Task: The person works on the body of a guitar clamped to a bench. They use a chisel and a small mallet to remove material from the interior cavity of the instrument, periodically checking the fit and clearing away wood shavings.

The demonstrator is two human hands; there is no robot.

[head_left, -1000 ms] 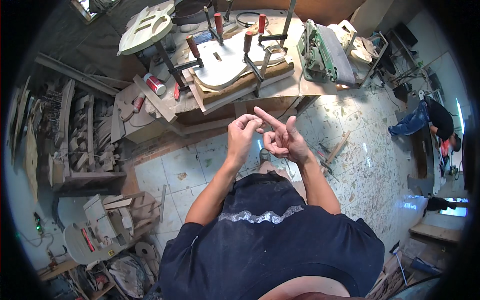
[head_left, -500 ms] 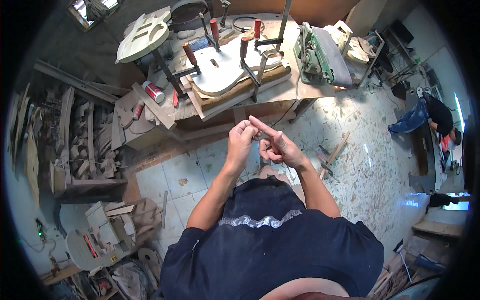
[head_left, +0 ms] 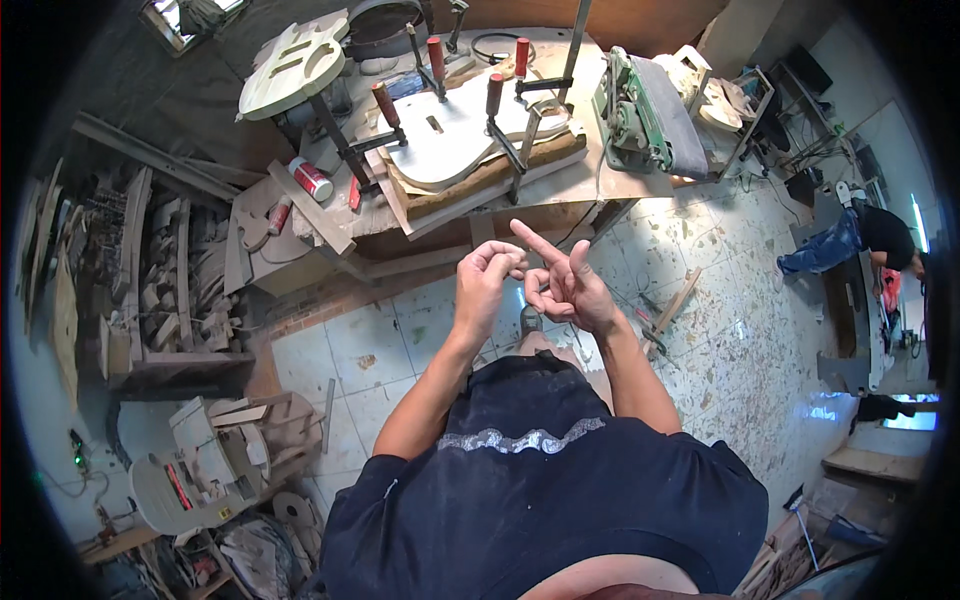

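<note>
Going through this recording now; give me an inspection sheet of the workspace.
Surface: wooden bench, crowded, partly sunlit.
Job's things: pale guitar-shaped body under red-handled clamps; neither hand touches them.
Clutter: red-and-white bottle on the bench; wood strip on the tiled floor.
Hands: left hand curled, thumb and forefinger together, any small object indiscernible; right hand with forefinger and thumb extended, nothing seen in it.
Cables: dark looped cord at the bench's back.
Surroundings: green belt sander; wood-scrap rack; another person bending, far right.
</note>
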